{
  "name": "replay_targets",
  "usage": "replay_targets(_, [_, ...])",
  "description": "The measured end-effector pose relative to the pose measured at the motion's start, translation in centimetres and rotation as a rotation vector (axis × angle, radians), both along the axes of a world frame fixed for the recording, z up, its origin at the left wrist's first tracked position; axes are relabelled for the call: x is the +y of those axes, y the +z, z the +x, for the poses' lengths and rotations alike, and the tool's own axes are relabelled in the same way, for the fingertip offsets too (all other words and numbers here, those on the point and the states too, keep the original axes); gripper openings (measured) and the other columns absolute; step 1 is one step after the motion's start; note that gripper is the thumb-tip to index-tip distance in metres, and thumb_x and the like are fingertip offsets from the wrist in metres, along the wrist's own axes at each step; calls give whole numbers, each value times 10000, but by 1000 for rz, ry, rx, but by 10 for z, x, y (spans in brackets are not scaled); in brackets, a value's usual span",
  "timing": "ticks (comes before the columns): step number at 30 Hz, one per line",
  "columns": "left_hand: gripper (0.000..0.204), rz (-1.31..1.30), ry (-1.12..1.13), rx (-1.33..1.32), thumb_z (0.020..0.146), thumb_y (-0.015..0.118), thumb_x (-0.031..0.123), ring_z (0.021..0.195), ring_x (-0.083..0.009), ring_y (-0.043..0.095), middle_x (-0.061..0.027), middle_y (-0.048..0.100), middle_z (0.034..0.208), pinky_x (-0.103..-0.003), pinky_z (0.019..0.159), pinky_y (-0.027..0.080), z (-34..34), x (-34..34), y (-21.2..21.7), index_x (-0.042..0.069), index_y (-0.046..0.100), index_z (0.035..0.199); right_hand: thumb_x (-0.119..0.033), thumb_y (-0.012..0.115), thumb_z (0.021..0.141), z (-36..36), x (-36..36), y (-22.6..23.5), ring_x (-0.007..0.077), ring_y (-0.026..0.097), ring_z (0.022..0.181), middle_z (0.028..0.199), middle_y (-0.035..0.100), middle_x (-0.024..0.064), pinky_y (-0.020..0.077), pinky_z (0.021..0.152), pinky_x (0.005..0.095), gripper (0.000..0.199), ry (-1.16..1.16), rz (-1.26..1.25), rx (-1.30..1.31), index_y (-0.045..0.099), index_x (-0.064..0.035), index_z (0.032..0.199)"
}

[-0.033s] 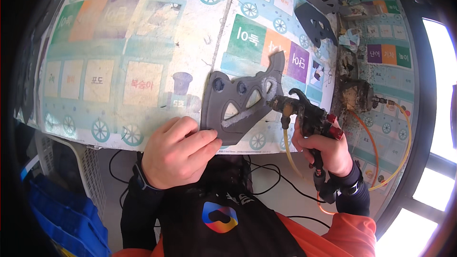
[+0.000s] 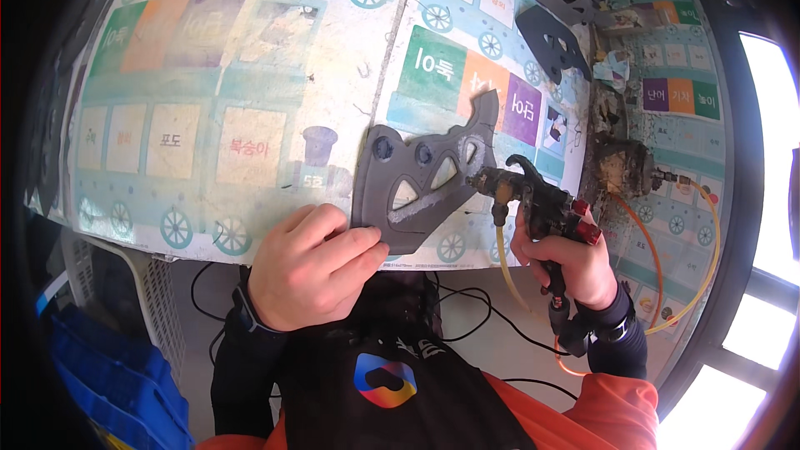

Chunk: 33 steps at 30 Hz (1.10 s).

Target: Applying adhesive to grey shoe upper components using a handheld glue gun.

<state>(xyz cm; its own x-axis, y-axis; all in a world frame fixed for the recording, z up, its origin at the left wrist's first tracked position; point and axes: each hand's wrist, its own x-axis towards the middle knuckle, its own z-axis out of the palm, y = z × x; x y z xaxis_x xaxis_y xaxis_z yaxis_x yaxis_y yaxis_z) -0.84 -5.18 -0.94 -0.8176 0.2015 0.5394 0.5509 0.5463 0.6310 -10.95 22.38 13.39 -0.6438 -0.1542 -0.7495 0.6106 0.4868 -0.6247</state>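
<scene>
A flat, dark grey shaped panel (image 2: 429, 212) lies at the near edge of the table. It has triangular cut-outs, two round recesses and whitish residue along the cut-outs. My left hand (image 2: 312, 267) pinches the panel's near left corner, fingertips on top. In my right hand (image 2: 575, 262) is a dark, stained spray gun (image 2: 542, 196) with red knobs. Its nozzle points left, close to the panel's right side. A yellowish hose (image 2: 506, 271) hangs below the gun's front, and another line joins at its handle. Whether any spray is coming out, I cannot tell.
Patterned printed sheets cover the table (image 2: 275, 129). More grey panels (image 2: 554, 42) lie at the far right. A crusted pot-like fixture (image 2: 625, 168) with orange and yellow hoses stands right of the gun. A white basket (image 2: 154, 292) and a blue crate (image 2: 117, 375) sit lower left. Black cables trail below.
</scene>
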Motion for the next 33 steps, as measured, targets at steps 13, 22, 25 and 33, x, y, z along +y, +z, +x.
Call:
replay_targets(13, [230, 10, -4, -3, 657, 767, -6, 744, -222, 581, -7, 734, 964, -331, 636, 507, 1, -1, -1, 56, 797, 877, 20, 664, 842, -1, -16, -1, 110, 559, 551, 846, 666, 56, 411, 485, 250, 288, 22, -45, 17, 637, 11, 1128])
replay_targets(22, [192, -25, 3, 27, 680, 749, 73, 818, -199, 563, 7, 675, 953, -306, 665, 518, 2, -1, -5, 50, 774, 870, 65, 664, 822, 10, -17, -5, 101, 532, 541, 842, 658, 39, 398, 489, 254, 318, 25, -95, -104, 604, -16, 1124])
replay_targets(25, [194, -24, 5, 22, 681, 744, 79, 821, -200, 562, 8, 669, 954, -309, 666, 520, 2, -2, -5, 52, 766, 871, 71, 661, 820, 13, -18, -5, 101, 532, 539, 841, 654, 43, 395, 489, 253, 312, 46, -93, -127, 597, -11, 1114])
replay_targets(33, [214, -21, -8, 29, 679, 725, 96, 832, -202, 562, 4, 655, 957, -314, 681, 527, 3, -3, -6, 54, 759, 886, 71, 651, 822, 14, -24, -6, 98, 531, 529, 833, 650, 48, 392, 489, 250, 283, 30, -136, -101, 589, -7, 1087])
